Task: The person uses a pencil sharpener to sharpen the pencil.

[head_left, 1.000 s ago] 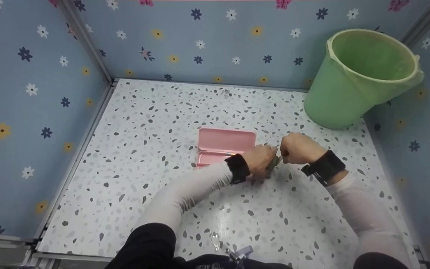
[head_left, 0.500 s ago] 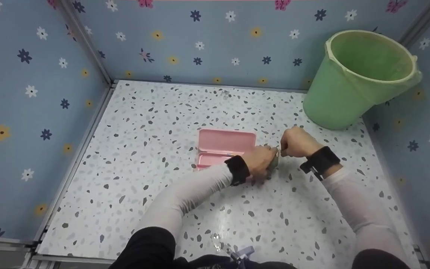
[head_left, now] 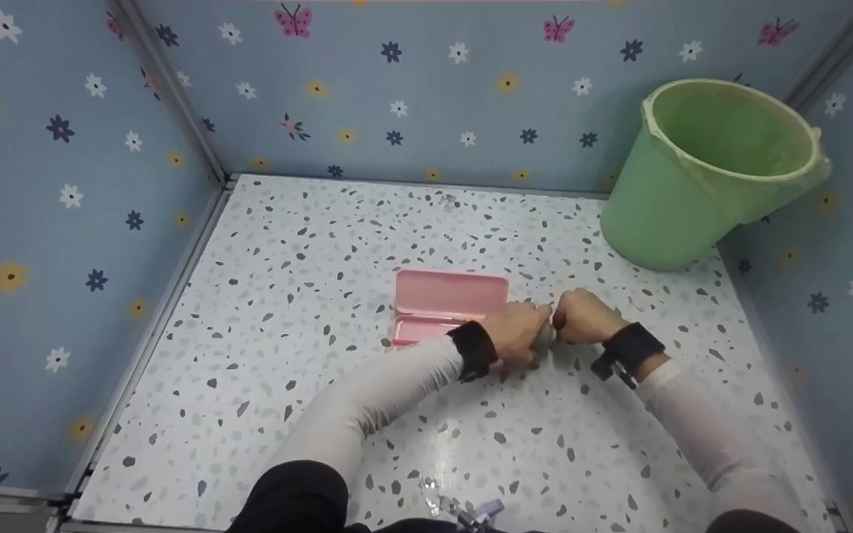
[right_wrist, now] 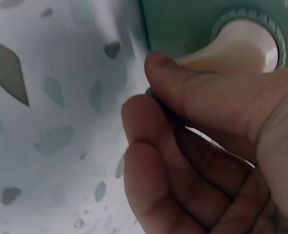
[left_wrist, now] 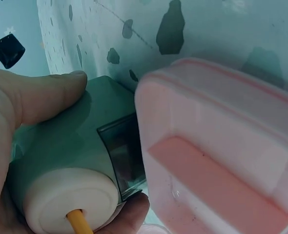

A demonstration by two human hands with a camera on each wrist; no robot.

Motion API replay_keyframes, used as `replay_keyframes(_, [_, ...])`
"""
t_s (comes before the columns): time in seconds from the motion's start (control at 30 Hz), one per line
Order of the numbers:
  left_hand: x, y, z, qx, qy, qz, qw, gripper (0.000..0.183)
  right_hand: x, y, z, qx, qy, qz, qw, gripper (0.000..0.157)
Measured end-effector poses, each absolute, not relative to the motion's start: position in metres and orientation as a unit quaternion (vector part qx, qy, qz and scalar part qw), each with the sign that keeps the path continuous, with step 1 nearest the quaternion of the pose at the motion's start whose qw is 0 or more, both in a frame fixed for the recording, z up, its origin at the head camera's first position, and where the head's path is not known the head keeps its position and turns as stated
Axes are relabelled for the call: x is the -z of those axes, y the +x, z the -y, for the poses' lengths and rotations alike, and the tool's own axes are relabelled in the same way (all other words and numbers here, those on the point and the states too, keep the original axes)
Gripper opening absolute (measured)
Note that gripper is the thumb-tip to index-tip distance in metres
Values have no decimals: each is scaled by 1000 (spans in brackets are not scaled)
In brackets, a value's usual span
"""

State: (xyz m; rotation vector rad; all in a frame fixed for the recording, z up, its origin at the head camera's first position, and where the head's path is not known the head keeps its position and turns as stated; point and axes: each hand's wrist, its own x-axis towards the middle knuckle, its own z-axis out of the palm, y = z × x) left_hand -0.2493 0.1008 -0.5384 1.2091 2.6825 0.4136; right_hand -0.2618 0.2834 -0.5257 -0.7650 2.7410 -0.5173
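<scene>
On the bench (head_left: 308, 296), a case (head_left: 450, 291) is lying left; just beside it, we are gripping a sharpener (left_wrist: 71, 136), a pencil (left_wrist: 79, 222) poking from it, with the left hand (head_left: 517, 331); our right hand (head_left: 588, 317), fingers curled, is pinching its crank (right_wrist: 244, 46); a bucket (head_left: 667, 207) is standing far right.

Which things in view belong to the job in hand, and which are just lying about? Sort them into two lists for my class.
Part of the job:
green sharpener, held by the left hand
yellow pencil, set into it
cream crank, pinched by the right hand
pink case, probably: open beside the left hand

Just standing about:
green bucket, apart from both hands
</scene>
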Motion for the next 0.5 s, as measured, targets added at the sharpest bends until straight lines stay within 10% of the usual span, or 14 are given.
replay_keyframes(0.5, [537,-246,-102,-124,390,-910,59,59,542,-235,-287,218,-292,-928,78,29])
